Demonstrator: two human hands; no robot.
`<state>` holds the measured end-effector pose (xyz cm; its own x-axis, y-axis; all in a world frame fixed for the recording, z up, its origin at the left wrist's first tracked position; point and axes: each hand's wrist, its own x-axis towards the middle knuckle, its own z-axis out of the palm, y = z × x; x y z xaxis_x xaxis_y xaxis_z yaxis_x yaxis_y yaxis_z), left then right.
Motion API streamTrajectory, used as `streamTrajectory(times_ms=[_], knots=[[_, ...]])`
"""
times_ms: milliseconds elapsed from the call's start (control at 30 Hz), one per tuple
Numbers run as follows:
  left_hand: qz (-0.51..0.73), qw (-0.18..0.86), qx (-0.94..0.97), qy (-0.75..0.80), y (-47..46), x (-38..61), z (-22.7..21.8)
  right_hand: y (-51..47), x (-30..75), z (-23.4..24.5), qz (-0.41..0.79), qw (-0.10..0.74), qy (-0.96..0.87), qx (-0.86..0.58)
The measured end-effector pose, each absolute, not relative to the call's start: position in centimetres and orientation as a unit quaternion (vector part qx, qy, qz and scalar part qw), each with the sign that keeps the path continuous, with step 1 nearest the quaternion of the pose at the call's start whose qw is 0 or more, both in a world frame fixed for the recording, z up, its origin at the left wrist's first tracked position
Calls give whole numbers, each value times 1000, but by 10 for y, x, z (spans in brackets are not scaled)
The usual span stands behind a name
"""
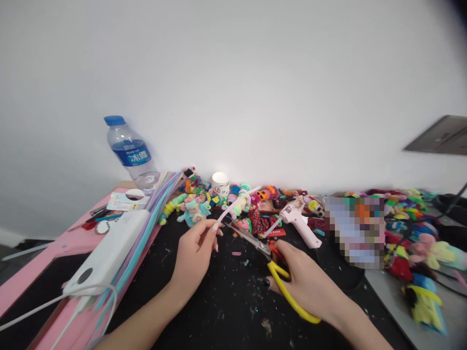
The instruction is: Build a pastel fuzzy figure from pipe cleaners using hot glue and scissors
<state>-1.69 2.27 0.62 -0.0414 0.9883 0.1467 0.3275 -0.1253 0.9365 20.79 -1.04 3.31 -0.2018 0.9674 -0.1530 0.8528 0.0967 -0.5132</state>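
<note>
Pale pipe cleaner [238, 203] pinched in the left hand [197, 248], scissors [261, 246] ready in the right hand [306, 274].
The pipe cleaner slants up and right from the left thumb and fingertips, above the black mat [219, 311]; the right hand grasps the yellow handles, blades pointing towards the left fingertips, though whether they touch the stem I cannot tell. Good handling here probably means keeping those fingertips clear of the blade line, holding the stem taut, and meeting it squarely, deep between the blades.
</note>
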Motion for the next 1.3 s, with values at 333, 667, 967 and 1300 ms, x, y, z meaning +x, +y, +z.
streamTrajectory(times_ms=[333,667,967,1300], knots=[[350,97,775,518,29,-22,3,-2,215,35,196,211,-711,-641],[223,125,867,428,21,-20,6,-2,217,36,190,249,-708,-633],[322,182,807,460,19,-17,1,-3,213,37,267,229,-706,-615],[501,310,594,548,18,-16,9,-12,204,34,242,149,-737,-613]])
